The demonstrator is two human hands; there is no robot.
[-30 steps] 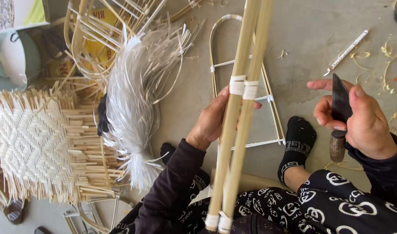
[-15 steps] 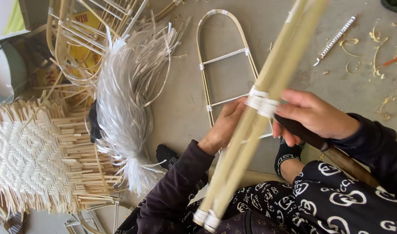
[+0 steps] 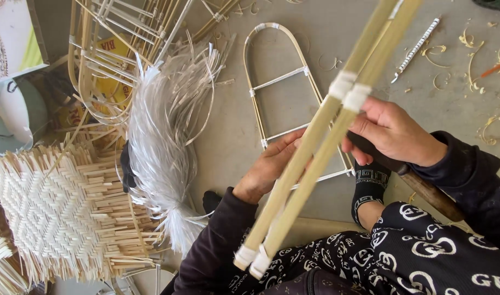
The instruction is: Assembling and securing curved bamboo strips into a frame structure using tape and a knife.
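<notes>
Two canes: pale bamboo pair bound with white tape (image 3: pixel 315 142), slanting above the lap, kept steady for work.
Left hand (image 3: pixel 269 166): closed around canes from beneath, supporting them.
Right hand (image 3: pixel 395 134): clamped on dark-handled knife (image 3: pixel 408 177), thumb beside tape.

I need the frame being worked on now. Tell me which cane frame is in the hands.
The paired-rod frame with white tape bindings, held by both hands; the arched frame lies flat on the floor beneath.

2 hands (image 3: pixel 272 166), 2 bound bamboo rods (image 3: pixel 315 142), 1 arched frame (image 3: pixel 283 82), 1 woven panel (image 3: pixel 48 213).
</notes>
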